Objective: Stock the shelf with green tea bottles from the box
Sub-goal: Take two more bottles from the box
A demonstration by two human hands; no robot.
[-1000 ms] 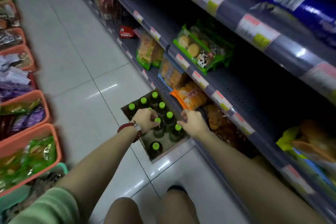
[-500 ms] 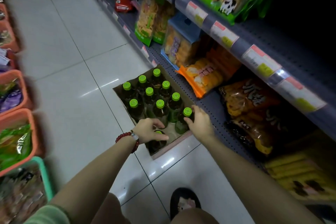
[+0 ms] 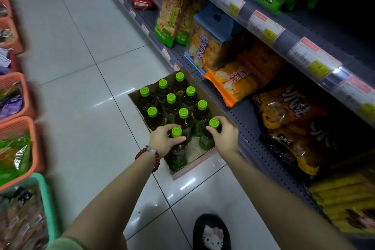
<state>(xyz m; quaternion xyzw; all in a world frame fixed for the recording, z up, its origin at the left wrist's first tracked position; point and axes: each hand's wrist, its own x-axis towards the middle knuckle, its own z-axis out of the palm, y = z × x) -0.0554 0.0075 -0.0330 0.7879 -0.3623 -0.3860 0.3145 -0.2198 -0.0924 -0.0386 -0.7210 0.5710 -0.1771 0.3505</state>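
Observation:
An open cardboard box (image 3: 209,95) sits on the floor against the bottom shelf (image 3: 245,115), holding several green tea bottles with bright green caps. My left hand (image 3: 162,141), with a red bead bracelet on the wrist, grips the neck of the nearest bottle (image 3: 177,148) at the box's near left. My right hand (image 3: 224,137) is closed around the neck of the bottle (image 3: 211,130) at the near right. Both bottles stand upright in the box.
The bottom shelf carries snack bags: orange (image 3: 233,83), dark (image 3: 294,128), and green (image 3: 170,18). The shelf above has price labels (image 3: 263,26). Orange baskets (image 3: 22,140) and a green basket line the left of the tiled aisle. My slipper (image 3: 212,233) is near the bottom.
My view has dropped closer to the box. My left hand has closed around the near-left bottle's neck, uncovering its cap; my right hand stays on the near-right bottle.

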